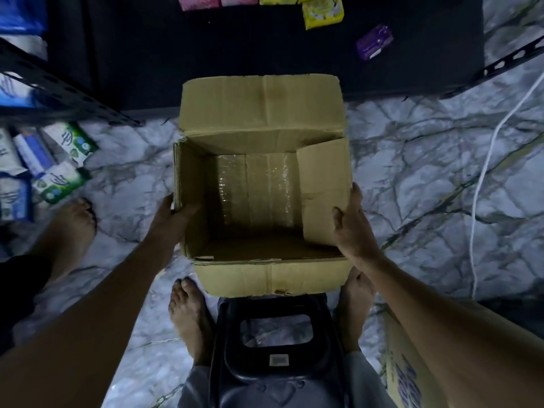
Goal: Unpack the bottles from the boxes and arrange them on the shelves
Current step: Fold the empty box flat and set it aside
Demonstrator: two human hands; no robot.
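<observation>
The brown cardboard box (262, 107) stands open over the marble floor (412, 172), between the black stool (229, 334) and the dark shelf (235, 39). Its creased flaps are spread and shiny tape lines its bottom. The left hand (173, 214) grips its left wall. The right hand (351, 228) grips its right wall, thumb on the inward flap. Fingers hide behind the walls; whether the box touches the floor is unclear.

1 wide-angle camera sits on the person's head and faces almost straight down. It looks from close above into an open cardboard box (265, 113), with the stool (276, 304) at the lower edge, marble floor (426, 172) on both sides, and a dark shelf (235, 39) along the top.
</observation>
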